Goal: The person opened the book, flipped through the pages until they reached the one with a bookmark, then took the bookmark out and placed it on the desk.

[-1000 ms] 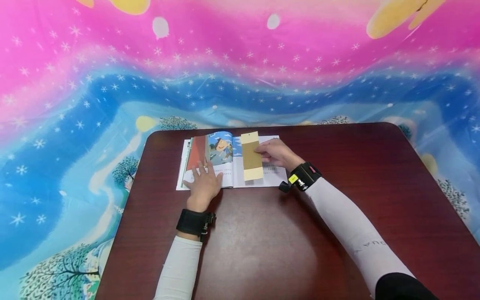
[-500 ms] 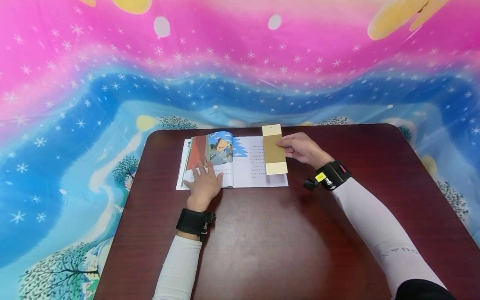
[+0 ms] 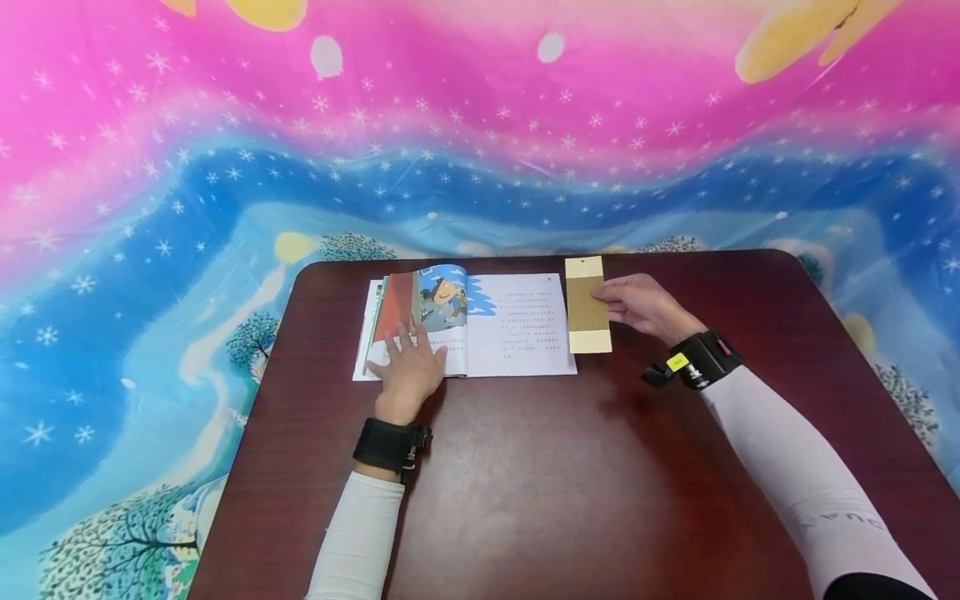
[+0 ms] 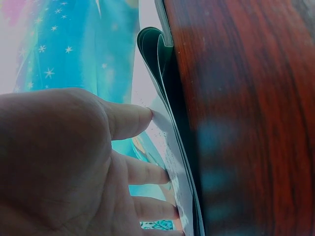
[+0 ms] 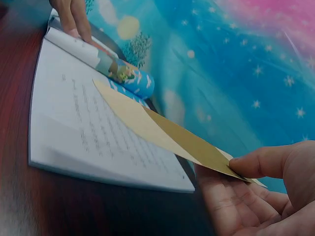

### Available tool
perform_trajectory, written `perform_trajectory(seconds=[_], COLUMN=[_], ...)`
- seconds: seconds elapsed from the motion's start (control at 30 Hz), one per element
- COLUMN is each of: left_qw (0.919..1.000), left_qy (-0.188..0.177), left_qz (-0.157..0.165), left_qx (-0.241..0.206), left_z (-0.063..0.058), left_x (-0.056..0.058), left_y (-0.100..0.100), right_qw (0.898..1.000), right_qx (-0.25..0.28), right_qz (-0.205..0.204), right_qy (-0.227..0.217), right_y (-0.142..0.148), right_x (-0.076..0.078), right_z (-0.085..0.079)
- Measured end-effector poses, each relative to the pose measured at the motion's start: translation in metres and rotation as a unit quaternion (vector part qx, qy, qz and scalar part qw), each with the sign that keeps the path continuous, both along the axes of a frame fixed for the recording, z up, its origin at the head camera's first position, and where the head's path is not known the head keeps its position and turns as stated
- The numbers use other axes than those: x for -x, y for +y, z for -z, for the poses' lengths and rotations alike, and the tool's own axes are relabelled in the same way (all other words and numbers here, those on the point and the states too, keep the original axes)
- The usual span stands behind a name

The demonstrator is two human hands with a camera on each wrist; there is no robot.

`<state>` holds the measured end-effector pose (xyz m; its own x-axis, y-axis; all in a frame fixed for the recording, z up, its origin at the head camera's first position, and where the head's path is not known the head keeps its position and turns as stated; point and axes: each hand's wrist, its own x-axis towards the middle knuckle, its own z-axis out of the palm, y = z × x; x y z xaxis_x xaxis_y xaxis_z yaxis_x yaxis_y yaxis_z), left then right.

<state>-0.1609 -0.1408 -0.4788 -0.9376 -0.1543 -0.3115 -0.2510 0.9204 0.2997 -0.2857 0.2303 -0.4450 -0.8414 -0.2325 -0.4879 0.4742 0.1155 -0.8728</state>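
Note:
An illustrated book (image 3: 517, 333) lies open, its left pages bulging up near the spine. With fingers spread, my left hand (image 3: 407, 371) rests on the left page, below the picture of a cartoon child; the fingertips (image 4: 170, 212) touch the paper in the left wrist view. My right hand (image 3: 647, 307) pinches the right edge of a bookmark (image 3: 587, 304), a long card with a gold-brown middle, cream ends and a small hole at the top. In the head view it stands just right of the book. The right wrist view shows the thumb (image 5: 258, 162) on top of the card and the fingers underneath.
The dark red-brown wooden table (image 3: 525, 483) has rounded far corners. Close behind its far edge hangs a pink and blue cloth (image 3: 480, 167) with snowflakes and trees. A black band with a small device (image 3: 701, 358) sits on the right wrist, another band (image 3: 390, 444) on the left.
My right hand has carried the bookmark to the right, from over the right page to past the book's right edge, uncovering the printed text. My left hand has stayed put.

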Motion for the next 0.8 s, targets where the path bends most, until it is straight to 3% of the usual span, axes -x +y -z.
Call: perform_trajectory(seconds=[0.4,0.8], left_qw=[0.9999,0.9999], left_qy=[0.01,0.011], left_qz=[0.004,0.003], left_qx=[0.003,0.005], left_z=[0.0,0.0], left_x=[-0.001,-0.001], left_y=[0.002,0.002], right_qw=[1.0,0.996], right_qx=[-0.011,-0.081], right_qz=[-0.003,-0.024], right_qy=[-0.006,0.013], right_y=[0.021,0.037], right_x=[-0.005,-0.003], right_z=[0.017,0.031])
